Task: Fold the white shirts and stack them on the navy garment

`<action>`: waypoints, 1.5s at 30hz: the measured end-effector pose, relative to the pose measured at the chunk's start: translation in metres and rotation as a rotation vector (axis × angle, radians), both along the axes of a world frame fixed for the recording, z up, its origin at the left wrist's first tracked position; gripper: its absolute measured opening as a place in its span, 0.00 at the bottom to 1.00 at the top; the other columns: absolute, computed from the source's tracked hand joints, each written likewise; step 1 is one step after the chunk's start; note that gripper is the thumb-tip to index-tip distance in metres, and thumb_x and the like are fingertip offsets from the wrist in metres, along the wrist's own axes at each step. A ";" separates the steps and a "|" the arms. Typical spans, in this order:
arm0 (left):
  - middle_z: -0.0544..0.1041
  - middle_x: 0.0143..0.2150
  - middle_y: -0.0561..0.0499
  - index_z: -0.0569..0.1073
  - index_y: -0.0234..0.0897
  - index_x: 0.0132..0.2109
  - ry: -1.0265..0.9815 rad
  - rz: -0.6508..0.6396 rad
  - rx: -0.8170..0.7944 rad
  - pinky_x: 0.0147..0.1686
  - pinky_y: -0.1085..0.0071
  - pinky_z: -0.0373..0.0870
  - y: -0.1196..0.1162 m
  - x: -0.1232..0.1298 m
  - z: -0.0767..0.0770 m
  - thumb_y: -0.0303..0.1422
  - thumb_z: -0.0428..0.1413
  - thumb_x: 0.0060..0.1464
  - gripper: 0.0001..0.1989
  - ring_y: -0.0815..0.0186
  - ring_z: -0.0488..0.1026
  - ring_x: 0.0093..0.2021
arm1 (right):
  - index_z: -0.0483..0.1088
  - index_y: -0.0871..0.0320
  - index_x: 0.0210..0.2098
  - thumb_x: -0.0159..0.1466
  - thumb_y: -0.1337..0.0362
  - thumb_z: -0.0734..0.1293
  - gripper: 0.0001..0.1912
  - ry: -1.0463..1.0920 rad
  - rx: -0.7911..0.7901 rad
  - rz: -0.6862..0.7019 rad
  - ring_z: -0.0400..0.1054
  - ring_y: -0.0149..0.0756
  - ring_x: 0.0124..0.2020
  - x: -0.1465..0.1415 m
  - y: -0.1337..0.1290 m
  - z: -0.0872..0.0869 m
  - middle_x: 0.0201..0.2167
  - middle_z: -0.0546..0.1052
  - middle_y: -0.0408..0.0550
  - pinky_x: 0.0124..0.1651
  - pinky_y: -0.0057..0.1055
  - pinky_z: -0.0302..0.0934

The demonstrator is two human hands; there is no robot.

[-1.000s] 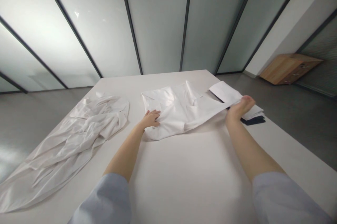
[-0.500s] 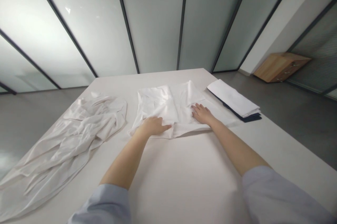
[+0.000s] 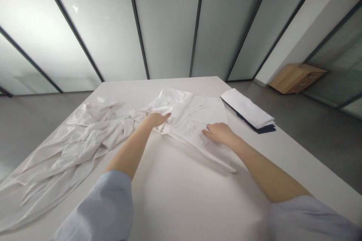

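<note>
A white cloth (image 3: 181,109), thin and slightly shiny, lies partly folded on the table. It is turned at an angle, with its near right corner pointing toward me and wrinkles along its left part. My left hand (image 3: 158,119) rests on the bunched left side, a digit stretched out to the right; its other fingers are partly hidden. On the right part of the cloth lies my right hand (image 3: 219,132), fingers apart and touching the fabric. Neither hand visibly grips the cloth.
A crumpled white cloth (image 3: 85,146) spreads along the table's left side, close to the cloth under my hands. Folded white fabric (image 3: 247,107) lies over dark blue fabric (image 3: 266,129) near the right edge of the table (image 3: 183,188). A wooden cabinet (image 3: 292,77) stands beyond.
The cloth has turned on the table: its left part has shifted away from me and its right corner toward me. My left hand moved up and left; my right hand came slightly nearer.
</note>
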State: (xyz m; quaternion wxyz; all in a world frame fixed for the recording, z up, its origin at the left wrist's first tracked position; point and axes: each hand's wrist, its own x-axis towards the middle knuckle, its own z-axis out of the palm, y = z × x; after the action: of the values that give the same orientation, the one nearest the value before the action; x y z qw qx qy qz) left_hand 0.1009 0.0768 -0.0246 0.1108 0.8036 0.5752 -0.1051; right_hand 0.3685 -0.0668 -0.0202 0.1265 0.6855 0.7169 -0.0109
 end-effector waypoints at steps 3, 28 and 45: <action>0.65 0.64 0.39 0.70 0.38 0.61 0.091 0.017 -0.047 0.63 0.43 0.44 0.013 0.002 0.008 0.57 0.37 0.58 0.38 0.44 0.58 0.65 | 0.75 0.60 0.42 0.69 0.53 0.54 0.23 0.013 -0.027 0.165 0.75 0.47 0.39 -0.019 -0.018 0.005 0.35 0.80 0.59 0.39 0.35 0.60; 0.43 0.72 0.36 0.49 0.38 0.70 -0.051 -0.018 0.073 0.62 0.39 0.43 -0.002 -0.030 -0.043 0.58 0.38 0.58 0.41 0.48 0.40 0.71 | 0.64 0.64 0.59 0.66 0.44 0.54 0.34 0.085 0.163 -0.136 0.62 0.58 0.58 0.012 0.002 -0.052 0.59 0.67 0.69 0.56 0.50 0.54; 0.48 0.72 0.45 0.50 0.48 0.69 -0.192 -0.464 0.159 0.61 0.55 0.55 -0.069 0.031 -0.003 0.58 0.58 0.43 0.50 0.47 0.54 0.67 | 0.67 0.57 0.24 0.58 0.62 0.62 0.08 0.593 0.066 -0.077 0.68 0.37 0.30 0.003 0.038 -0.003 0.25 0.74 0.46 0.32 0.30 0.57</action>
State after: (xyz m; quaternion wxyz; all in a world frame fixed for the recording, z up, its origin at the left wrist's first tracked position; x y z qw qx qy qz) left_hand 0.1322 0.0074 -0.0274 0.0743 0.9265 0.3689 -0.0052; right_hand 0.3713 -0.0284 -0.0235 -0.1112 0.6829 0.6960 -0.1920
